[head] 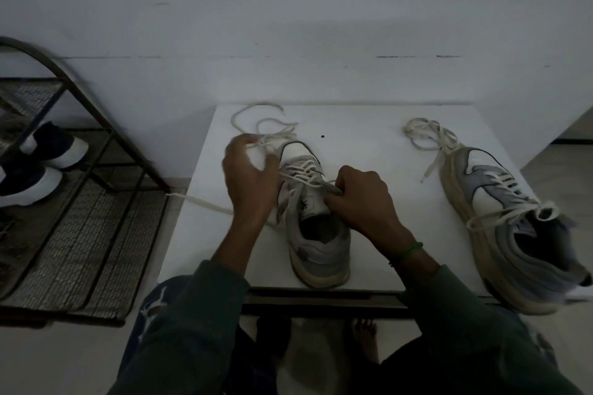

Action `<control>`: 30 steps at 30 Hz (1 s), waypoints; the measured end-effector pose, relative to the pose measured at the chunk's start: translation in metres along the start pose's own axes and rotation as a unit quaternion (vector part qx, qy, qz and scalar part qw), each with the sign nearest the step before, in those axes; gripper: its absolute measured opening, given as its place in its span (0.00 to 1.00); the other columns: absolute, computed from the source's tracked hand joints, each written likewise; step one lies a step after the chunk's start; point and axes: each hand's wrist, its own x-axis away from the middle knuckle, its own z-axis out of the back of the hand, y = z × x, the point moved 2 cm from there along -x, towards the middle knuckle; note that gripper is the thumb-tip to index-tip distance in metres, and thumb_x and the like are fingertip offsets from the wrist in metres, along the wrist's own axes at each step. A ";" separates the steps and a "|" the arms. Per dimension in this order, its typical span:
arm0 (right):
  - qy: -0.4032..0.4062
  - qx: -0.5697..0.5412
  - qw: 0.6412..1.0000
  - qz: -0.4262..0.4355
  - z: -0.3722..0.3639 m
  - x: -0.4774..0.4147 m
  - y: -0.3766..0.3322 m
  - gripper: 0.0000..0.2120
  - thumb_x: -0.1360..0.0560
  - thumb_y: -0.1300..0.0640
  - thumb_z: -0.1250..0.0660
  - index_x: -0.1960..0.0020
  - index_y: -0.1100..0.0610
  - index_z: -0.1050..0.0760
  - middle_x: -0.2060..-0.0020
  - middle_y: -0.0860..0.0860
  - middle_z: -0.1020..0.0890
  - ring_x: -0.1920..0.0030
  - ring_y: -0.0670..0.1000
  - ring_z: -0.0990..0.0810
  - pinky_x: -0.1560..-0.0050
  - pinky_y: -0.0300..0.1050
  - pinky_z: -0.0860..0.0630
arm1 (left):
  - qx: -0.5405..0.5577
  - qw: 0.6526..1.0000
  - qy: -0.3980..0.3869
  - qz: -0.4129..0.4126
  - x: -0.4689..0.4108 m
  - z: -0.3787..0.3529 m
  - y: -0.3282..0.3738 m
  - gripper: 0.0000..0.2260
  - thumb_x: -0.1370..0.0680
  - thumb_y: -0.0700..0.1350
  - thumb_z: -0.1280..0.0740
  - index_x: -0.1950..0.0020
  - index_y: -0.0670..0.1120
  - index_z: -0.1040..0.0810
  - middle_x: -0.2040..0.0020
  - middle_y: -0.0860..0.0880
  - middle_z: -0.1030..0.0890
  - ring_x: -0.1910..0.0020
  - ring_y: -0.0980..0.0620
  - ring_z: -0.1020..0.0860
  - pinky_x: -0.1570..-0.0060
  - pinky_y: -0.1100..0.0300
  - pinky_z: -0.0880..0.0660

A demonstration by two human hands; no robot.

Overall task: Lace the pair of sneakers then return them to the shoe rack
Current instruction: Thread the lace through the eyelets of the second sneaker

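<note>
Your dark sleeves (192, 314) frame the lower edge. Beyond them, both hands work the near sneaker (317, 244), which stands toe-away on the white table (369, 138), heel close to the front edge. Left hand (248, 176): fingers curled, pinching strands of the lace (290, 175) drawn out sideways, though blur hides the exact hold. Right hand (362, 199): clenched on the same lace at the upper eyelets, beside the tongue. The second sneaker (513, 234) lies to the right, laced but with loose ends, and its heel appears to overhang the front corner.

Risks, as judged: the lace tail (205, 204) trails off the table's left edge, so a hard pull may strip it from an eyelet or leave uneven ends. The same tug could drag the near sneaker over the front edge. A sweep of your right elbow may topple the overhanging shoe.

Setting: smooth tabletop with one dark speck, plain white wall (288, 9) behind, dim light. The metal mesh shoe rack (96, 202) stands at left, holding dark shoes (54, 151) with white soles.
</note>
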 end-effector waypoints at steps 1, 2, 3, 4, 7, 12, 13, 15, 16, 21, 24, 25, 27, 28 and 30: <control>0.001 0.000 1.000 -0.006 0.000 0.000 0.000 0.11 0.28 0.53 0.34 0.61 0.57 0.34 0.71 0.49 0.32 0.69 0.49 0.32 0.73 0.41 0.44 | -0.057 0.992 -0.051 -0.097 0.006 -0.004 0.007 0.12 0.29 0.44 0.32 0.47 0.45 0.24 0.45 0.50 0.23 0.45 0.53 0.27 0.46 0.65 0.32; 0.003 -0.001 1.000 -0.009 0.000 0.000 0.000 0.12 0.28 0.53 0.34 0.63 0.56 0.35 0.71 0.49 0.33 0.69 0.50 0.32 0.73 0.41 0.45 | -0.126 0.972 -0.106 -0.167 0.014 -0.007 0.013 0.12 0.30 0.48 0.33 0.49 0.45 0.22 0.46 0.49 0.21 0.46 0.51 0.25 0.46 0.61 0.30; 0.006 -0.003 1.000 -0.011 -0.001 0.000 -0.001 0.13 0.28 0.53 0.34 0.64 0.55 0.37 0.71 0.49 0.33 0.68 0.52 0.32 0.73 0.41 0.45 | -0.197 0.945 -0.155 -0.212 0.021 -0.012 0.012 0.13 0.32 0.50 0.34 0.52 0.46 0.21 0.48 0.49 0.20 0.47 0.48 0.23 0.48 0.57 0.27; 0.007 -0.006 1.000 -0.012 -0.002 0.000 -0.002 0.15 0.28 0.53 0.34 0.66 0.54 0.39 0.71 0.49 0.33 0.68 0.53 0.31 0.73 0.41 0.46 | -0.255 0.918 -0.191 -0.236 0.028 -0.016 0.014 0.12 0.33 0.51 0.35 0.54 0.47 0.21 0.51 0.49 0.20 0.51 0.46 0.23 0.53 0.55 0.27; 0.008 -0.011 1.000 -0.013 -0.003 -0.001 -0.002 0.18 0.29 0.52 0.34 0.68 0.53 0.42 0.71 0.49 0.33 0.66 0.54 0.30 0.73 0.42 0.46 | -0.334 0.882 -0.204 -0.264 0.033 -0.025 0.008 0.07 0.32 0.48 0.32 0.56 0.47 0.20 0.54 0.48 0.19 0.55 0.44 0.22 0.59 0.54 0.29; 0.027 -0.035 0.999 -0.006 -0.001 0.000 -0.002 0.14 0.28 0.54 0.35 0.66 0.55 0.38 0.72 0.50 0.34 0.68 0.54 0.31 0.73 0.42 0.45 | 0.005 0.991 -0.135 0.012 0.023 -0.021 0.004 0.04 0.29 0.38 0.32 0.60 0.46 0.18 0.60 0.49 0.17 0.59 0.52 0.19 0.56 0.56 0.22; 0.029 -0.037 0.999 -0.004 -0.002 0.000 -0.004 0.15 0.28 0.54 0.35 0.67 0.54 0.40 0.72 0.50 0.34 0.70 0.53 0.32 0.72 0.42 0.46 | 0.121 0.980 -0.095 0.124 0.021 -0.018 0.005 0.06 0.29 0.34 0.32 0.61 0.44 0.19 0.62 0.47 0.17 0.62 0.52 0.19 0.57 0.57 0.21; 0.024 -0.022 0.999 -0.011 -0.002 0.003 -0.004 0.18 0.28 0.55 0.36 0.68 0.52 0.44 0.72 0.49 0.34 0.72 0.50 0.35 0.73 0.42 0.47 | 0.272 0.914 -0.018 0.301 0.013 -0.011 -0.002 0.05 0.25 0.33 0.35 0.58 0.41 0.22 0.64 0.44 0.18 0.66 0.52 0.18 0.63 0.57 0.22; 0.020 -0.011 1.000 -0.014 -0.002 0.003 -0.003 0.18 0.28 0.54 0.36 0.68 0.51 0.45 0.72 0.49 0.34 0.72 0.49 0.35 0.73 0.41 0.47 | 0.291 0.890 -0.006 0.352 0.009 -0.006 -0.008 0.04 0.22 0.37 0.37 0.54 0.41 0.22 0.61 0.44 0.18 0.65 0.52 0.17 0.61 0.54 0.23; -0.001 0.010 0.999 -0.031 0.000 0.004 -0.002 0.19 0.27 0.54 0.36 0.68 0.52 0.45 0.72 0.48 0.35 0.72 0.46 0.37 0.73 0.41 0.47 | 0.349 0.840 0.014 0.416 -0.001 0.007 -0.030 0.12 0.17 0.46 0.44 0.40 0.44 0.26 0.53 0.50 0.17 0.56 0.52 0.18 0.47 0.44 0.25; 0.007 0.012 0.999 -0.052 0.003 0.003 0.002 0.19 0.26 0.53 0.37 0.68 0.52 0.45 0.72 0.49 0.35 0.72 0.46 0.38 0.73 0.40 0.47 | 0.507 0.747 0.102 0.417 -0.022 0.029 -0.040 0.12 0.17 0.48 0.49 0.50 0.46 0.27 0.67 0.51 0.19 0.68 0.53 0.19 0.44 0.47 0.24; 0.006 0.015 0.998 -0.056 0.005 0.003 0.005 0.19 0.26 0.53 0.36 0.68 0.52 0.44 0.72 0.49 0.35 0.72 0.46 0.38 0.73 0.40 0.46 | 0.509 0.748 0.113 0.411 -0.029 0.038 -0.044 0.12 0.17 0.47 0.48 0.56 0.48 0.29 0.72 0.52 0.22 0.74 0.54 0.22 0.46 0.49 0.23; -0.007 0.033 0.998 -0.061 0.008 0.002 0.007 0.17 0.28 0.53 0.36 0.67 0.52 0.43 0.71 0.49 0.34 0.72 0.47 0.37 0.73 0.40 0.45 | 0.411 0.808 0.090 0.412 -0.031 0.044 -0.043 0.12 0.17 0.46 0.46 0.60 0.49 0.32 0.74 0.52 0.27 0.79 0.54 0.28 0.60 0.55 0.23; -0.012 0.051 0.997 -0.064 0.009 0.002 0.006 0.16 0.29 0.52 0.35 0.66 0.53 0.42 0.70 0.49 0.34 0.71 0.48 0.36 0.73 0.40 0.45 | 0.326 0.850 0.051 0.410 -0.029 0.040 -0.039 0.10 0.18 0.46 0.44 0.59 0.49 0.30 0.71 0.51 0.25 0.77 0.54 0.28 0.64 0.58 0.26; -0.003 0.086 0.994 -0.066 0.011 0.004 0.001 0.12 0.29 0.50 0.35 0.61 0.55 0.37 0.67 0.49 0.31 0.69 0.50 0.33 0.72 0.40 0.43 | 0.143 0.912 -0.040 0.382 -0.022 0.028 -0.028 0.09 0.20 0.49 0.38 0.48 0.44 0.24 0.57 0.46 0.19 0.65 0.51 0.23 0.60 0.57 0.30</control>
